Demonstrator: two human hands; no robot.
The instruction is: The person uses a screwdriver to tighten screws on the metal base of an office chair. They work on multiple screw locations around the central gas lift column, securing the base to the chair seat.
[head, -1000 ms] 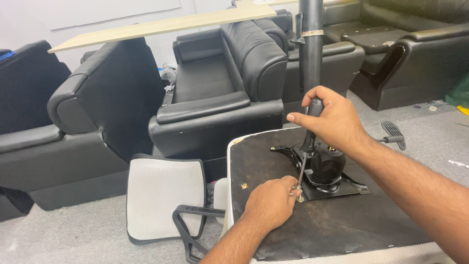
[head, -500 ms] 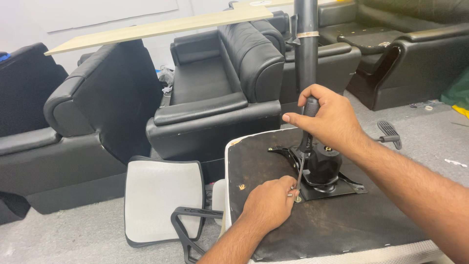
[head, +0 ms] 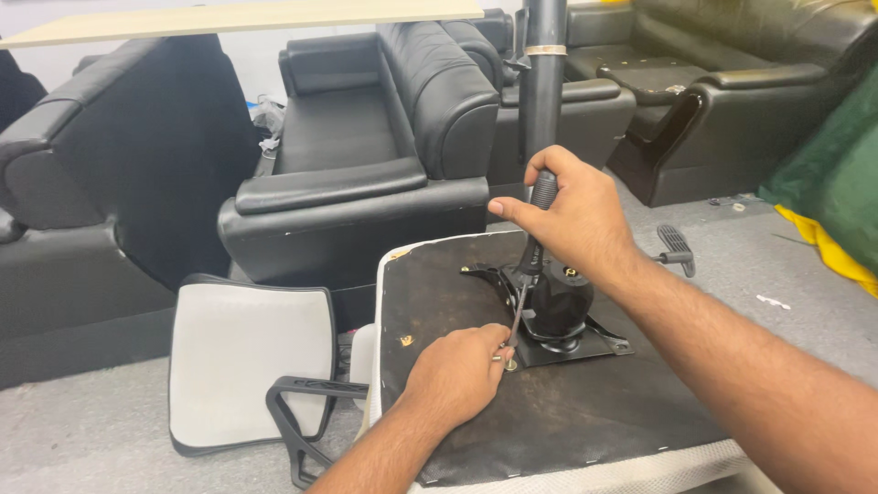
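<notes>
An upturned chair seat [head: 567, 412] with a dark underside lies in front of me. A black metal mounting plate [head: 558, 320] with a gas-lift column [head: 545, 82] sits on it. My right hand [head: 572, 220] grips the black handle of a screwdriver [head: 530, 265], whose thin shaft slants down to a screw [head: 509, 363] at the plate's near left corner. My left hand [head: 457, 375] rests on the seat with its fingertips pinched around that screw and the driver's tip.
A white chair backrest with a black armrest [head: 242, 361] lies on the grey floor at left. Black leather armchairs [head: 366, 174] stand behind, more at far right. A long wooden board [head: 247, 16] rests across the top. A black lever handle [head: 675, 245] lies on the floor.
The hands keep the same hold on screwdriver and screw. My view has drifted slightly, so the seat and chairs sit a little lower and further left in frame.
</notes>
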